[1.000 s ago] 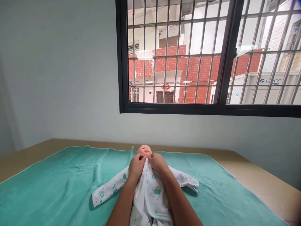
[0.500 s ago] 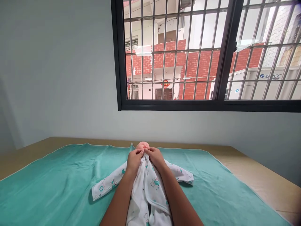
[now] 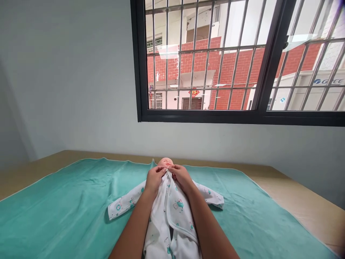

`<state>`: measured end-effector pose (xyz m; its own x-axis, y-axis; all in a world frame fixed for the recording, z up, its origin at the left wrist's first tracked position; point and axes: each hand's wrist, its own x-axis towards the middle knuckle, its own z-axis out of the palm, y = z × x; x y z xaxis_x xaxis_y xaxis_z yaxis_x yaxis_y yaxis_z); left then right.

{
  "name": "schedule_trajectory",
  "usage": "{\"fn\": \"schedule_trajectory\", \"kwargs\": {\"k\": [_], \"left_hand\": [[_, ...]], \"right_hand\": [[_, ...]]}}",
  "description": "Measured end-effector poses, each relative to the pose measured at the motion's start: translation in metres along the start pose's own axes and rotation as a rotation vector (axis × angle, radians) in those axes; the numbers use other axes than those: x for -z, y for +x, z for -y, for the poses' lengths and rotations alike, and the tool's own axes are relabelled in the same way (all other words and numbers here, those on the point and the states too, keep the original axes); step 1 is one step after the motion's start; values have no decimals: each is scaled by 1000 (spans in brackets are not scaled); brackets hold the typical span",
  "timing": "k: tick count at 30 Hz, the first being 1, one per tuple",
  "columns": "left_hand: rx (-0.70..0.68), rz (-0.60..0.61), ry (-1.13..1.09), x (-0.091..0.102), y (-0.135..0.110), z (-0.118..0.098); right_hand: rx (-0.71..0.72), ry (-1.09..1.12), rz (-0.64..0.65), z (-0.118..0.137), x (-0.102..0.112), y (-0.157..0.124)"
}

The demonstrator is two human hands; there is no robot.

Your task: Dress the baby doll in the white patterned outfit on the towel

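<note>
A baby doll (image 3: 165,162) lies on its back on a green blanket (image 3: 75,201), its head toward the wall. It wears a white printed baby romper (image 3: 178,207) with both sleeves spread out to the sides. Under the doll's chin, my left hand (image 3: 155,178) pinches the left edge of the romper's collar. Close beside it, my right hand (image 3: 182,176) grips the collar's right edge, fingertips nearly touching the left ones. Below the hands the front panels lie close together, with a dark gap lower down. The fastening at the neck is hidden by my fingers.
The blanket covers most of a wooden table (image 3: 302,190), whose bare surface shows at the right and far left. Behind it rises a pale wall (image 3: 81,90) with a dark-framed, barred window (image 3: 205,116).
The view has shifted slightly, so the window sits a little further right and higher. Both hands stay at the collar, with the right fingers slightly repositioned.
</note>
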<state>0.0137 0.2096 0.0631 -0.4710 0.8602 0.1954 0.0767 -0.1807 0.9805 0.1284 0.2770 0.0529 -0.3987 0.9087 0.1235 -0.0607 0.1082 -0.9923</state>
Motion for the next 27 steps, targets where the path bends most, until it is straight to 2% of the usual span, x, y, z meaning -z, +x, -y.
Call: {"fn": "schedule_trajectory", "kwargs": {"k": [4,9,14,16,20,22,24,27], "left_hand": [[-23,-1,83,1,0,-1],[-46,45,266,2,-1,-10],[-34,126,452,10,-6,-31],[-6,212,525,19,-12,-43],[53,435,615,32,-33,-61],[34,457,643,32,-47,-63],[-12,428,661,31,-63,-61],[-87,353,643,31,-92,-48]], "right_hand": [[-5,-75,-6,5,-2,-2],[1,-340,13,26,-6,-10],[-11,-606,50,55,2,-29],[-46,-703,99,69,9,-40],[-138,-874,276,91,12,-61],[-118,-1001,336,94,4,-72],[-26,-1109,291,92,-7,-88],[128,-1161,151,73,-19,-124]]}}
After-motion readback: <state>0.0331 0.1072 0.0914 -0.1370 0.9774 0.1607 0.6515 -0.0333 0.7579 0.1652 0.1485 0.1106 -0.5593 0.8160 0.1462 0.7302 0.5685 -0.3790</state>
